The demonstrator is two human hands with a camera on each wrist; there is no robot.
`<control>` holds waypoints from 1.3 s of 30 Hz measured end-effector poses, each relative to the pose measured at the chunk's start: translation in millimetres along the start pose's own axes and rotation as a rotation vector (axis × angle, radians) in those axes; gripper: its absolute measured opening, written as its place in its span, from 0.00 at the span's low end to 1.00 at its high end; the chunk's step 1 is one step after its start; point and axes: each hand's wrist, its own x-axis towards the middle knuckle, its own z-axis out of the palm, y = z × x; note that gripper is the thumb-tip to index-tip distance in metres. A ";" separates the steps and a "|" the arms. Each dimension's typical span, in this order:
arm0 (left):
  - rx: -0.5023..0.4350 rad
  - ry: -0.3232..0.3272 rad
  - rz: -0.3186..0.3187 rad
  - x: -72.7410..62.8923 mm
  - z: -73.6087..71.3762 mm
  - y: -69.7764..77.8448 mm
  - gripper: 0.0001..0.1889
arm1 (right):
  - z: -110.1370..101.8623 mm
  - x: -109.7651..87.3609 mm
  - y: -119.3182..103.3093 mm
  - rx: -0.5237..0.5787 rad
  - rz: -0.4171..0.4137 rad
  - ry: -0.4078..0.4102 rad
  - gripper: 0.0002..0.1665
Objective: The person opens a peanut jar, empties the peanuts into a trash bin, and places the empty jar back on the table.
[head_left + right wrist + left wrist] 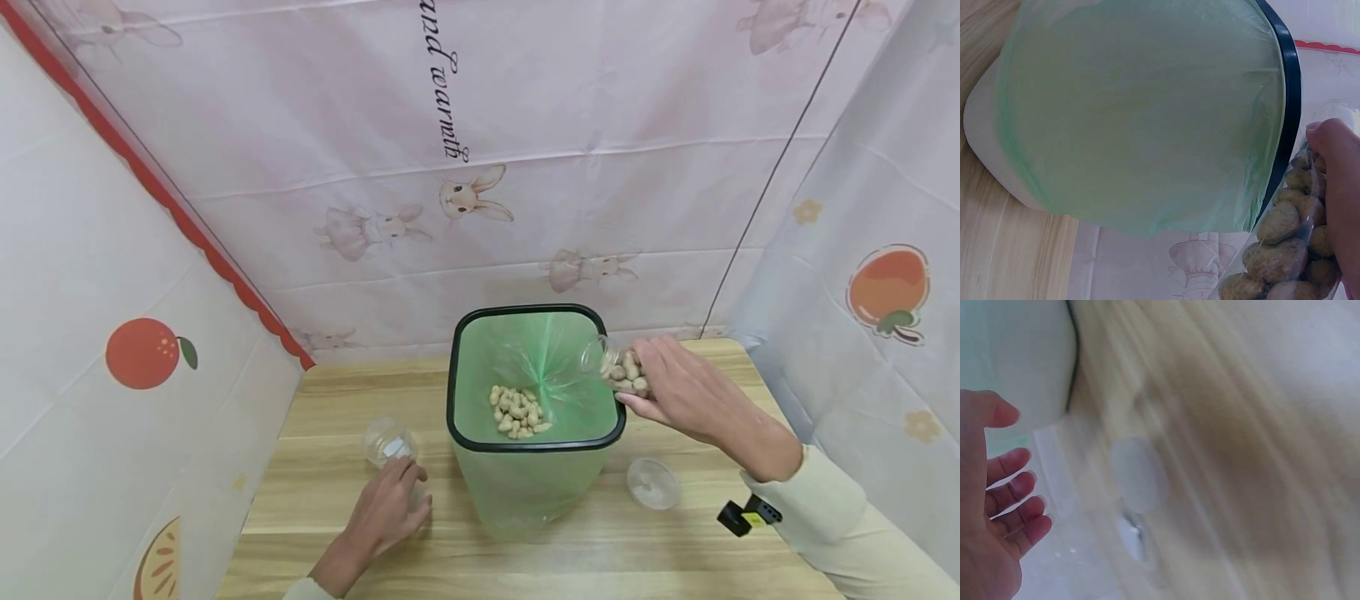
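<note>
My right hand (686, 387) grips a clear jar (597, 357) of peanuts in their shells, tilted with its mouth over the right rim of a trash bin (517, 492). The bin has a black rim and a green plastic bag (487, 342) lining it. A heap of peanuts (517, 412) lies inside on the liner. Up close in the right wrist view, peanuts (1282, 222) fill the jar beside the dark rim. My left hand (386, 508) is low at the bin's left, its fingers loosely bent and holding nothing in the left wrist view. Just beyond it stands a second clear container (384, 437).
A round clear lid (652, 483) lies on the wooden table (337, 392) right of the bin. In the left wrist view a blurred whitish disc (1139, 475) lies on the table. Printed cloth walls (637, 192) enclose the back and sides.
</note>
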 end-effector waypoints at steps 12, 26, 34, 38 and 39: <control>0.104 0.086 0.173 36.4 -33.2 8.9 0.15 | 1.5 -0.8 0.7 -0.004 -0.008 0.007 0.35; 0.217 0.194 0.322 82.0 -76.6 11.2 0.12 | 1.6 0.6 1.8 0.002 -0.021 0.014 0.34; 0.263 0.165 0.329 101.9 -93.1 7.1 0.13 | 2.2 0.8 2.0 0.001 -0.027 0.022 0.34; 0.284 0.166 0.334 110.9 -101.0 6.5 0.14 | 2.5 0.4 1.8 0.000 -0.022 0.019 0.34; 0.283 0.166 0.336 112.9 -103.2 6.9 0.14 | 2.6 0.3 1.8 -0.001 -0.022 0.018 0.34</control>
